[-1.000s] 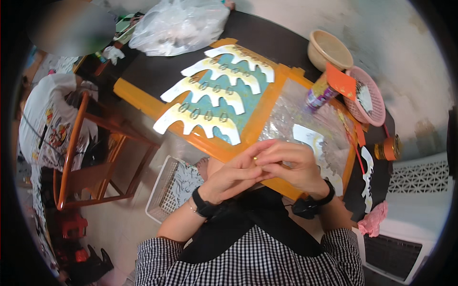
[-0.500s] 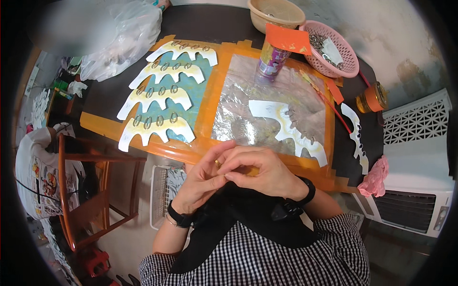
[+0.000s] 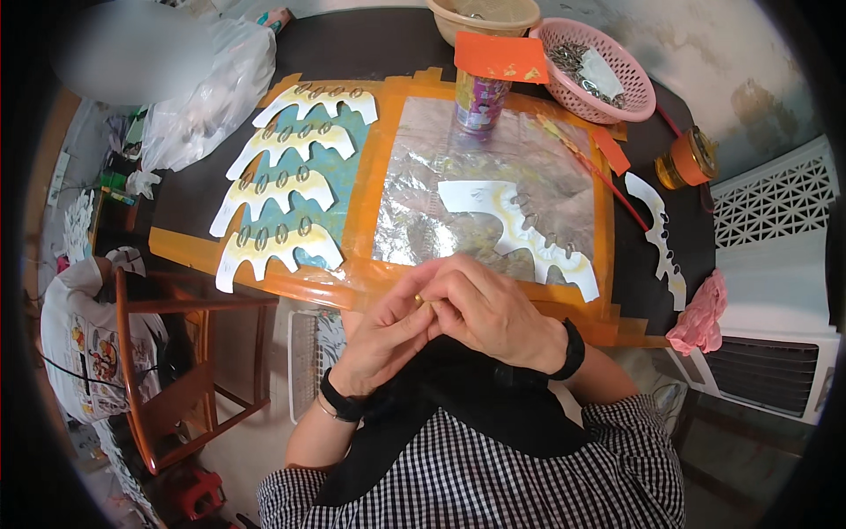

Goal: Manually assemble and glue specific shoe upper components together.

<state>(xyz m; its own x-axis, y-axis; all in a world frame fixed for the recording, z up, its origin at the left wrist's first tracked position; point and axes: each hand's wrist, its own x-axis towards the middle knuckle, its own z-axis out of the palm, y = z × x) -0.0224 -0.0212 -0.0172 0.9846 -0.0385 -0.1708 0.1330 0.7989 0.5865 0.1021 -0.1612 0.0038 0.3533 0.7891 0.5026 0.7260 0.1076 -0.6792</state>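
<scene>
My left hand point(image 3: 388, 335) and my right hand point(image 3: 493, 310) meet in front of the table's near edge, fingertips pinched together. A small gold-yellow spot point(image 3: 419, 300) shows between the fingers; whether it is a ring or a held piece I cannot make out. Just beyond my hands, a white scalloped piece point(image 3: 478, 197) with yellowish smears and several metal rings lies on the plastic-covered mat point(image 3: 410, 167). Several similar white pieces with rings point(image 3: 295, 189) lie in a column on the teal sheet point(image 3: 339, 181) to the left.
Behind the mat stand a purple can point(image 3: 480, 106) topped by an orange card point(image 3: 502, 57), a pink basket of metal rings point(image 3: 643, 97) and a beige bowl point(image 3: 485, 22). Rightward are a red-handled brush point(image 3: 582, 159), an amber jar point(image 3: 686, 163), another scalloped strip point(image 3: 656, 234) and a pink cloth point(image 3: 699, 313).
My fingers have shifted and drawn closer together, with my right fingers curling in more. The whole view has swung slightly, so the table things appear a little further left.
</scene>
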